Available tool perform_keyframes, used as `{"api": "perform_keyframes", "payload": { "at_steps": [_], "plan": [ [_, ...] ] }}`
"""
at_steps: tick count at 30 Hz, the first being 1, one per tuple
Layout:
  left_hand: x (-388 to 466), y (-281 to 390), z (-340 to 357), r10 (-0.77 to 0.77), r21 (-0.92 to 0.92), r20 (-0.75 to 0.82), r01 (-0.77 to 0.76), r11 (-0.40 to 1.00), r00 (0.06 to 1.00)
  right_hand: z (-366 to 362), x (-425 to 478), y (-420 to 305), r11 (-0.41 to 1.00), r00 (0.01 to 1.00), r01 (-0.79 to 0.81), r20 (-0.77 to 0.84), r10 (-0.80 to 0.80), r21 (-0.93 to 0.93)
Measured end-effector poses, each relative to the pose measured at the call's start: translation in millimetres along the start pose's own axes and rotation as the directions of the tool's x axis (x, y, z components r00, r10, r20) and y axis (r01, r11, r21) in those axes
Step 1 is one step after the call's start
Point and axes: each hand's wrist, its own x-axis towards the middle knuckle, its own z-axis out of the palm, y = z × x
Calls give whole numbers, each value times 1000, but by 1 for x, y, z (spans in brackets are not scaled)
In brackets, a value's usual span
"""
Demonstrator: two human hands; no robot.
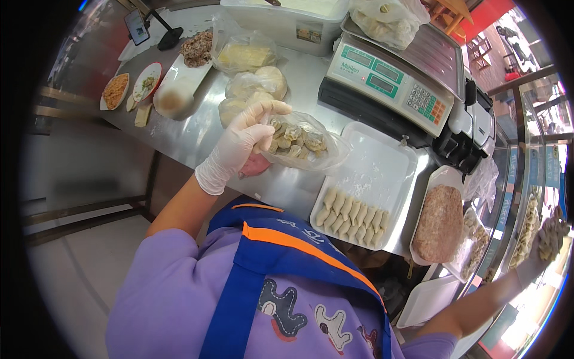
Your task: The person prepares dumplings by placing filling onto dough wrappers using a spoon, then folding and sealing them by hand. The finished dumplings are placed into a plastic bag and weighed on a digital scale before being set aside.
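Observation:
My left hand (237, 146), in a thin white glove, pinches the near left rim of a clear plastic bag (334, 150). Several greyish dumplings (298, 140) lie inside that bag, above the steel counter. Far out to the right, my gloved right hand (531, 264) is shut on a clump of dumplings (552, 238), beside the glass case. The picture's rim partly blurs this hand. Between the two arms, a white tray (376, 157) holds two rows of pale dumplings (354, 217) at its near end.
A Meilen scale (390, 80) bears a filled bag (388, 22). Dough (269, 80) under plastic and filling bowls (115, 91) stand leftward. A phone (136, 27) sits on a stand. At right are a meat tray (439, 224), a black-and-white machine (471, 123) and glass panels (515, 179).

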Motion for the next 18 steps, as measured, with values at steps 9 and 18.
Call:
{"api": "perform_keyframes", "payload": {
  "at_steps": [9, 18],
  "plan": [
    [1, -14, -27, 85, -165, 205, -52, 985, 975, 279, 10, 394, 908, 951, -309, 99, 293, 284],
    [-21, -38, -46, 90, 9, 473, -107, 994, 876, 343, -19, 540, 674, 574, -601, -355, 738, 429]
  ]
}}
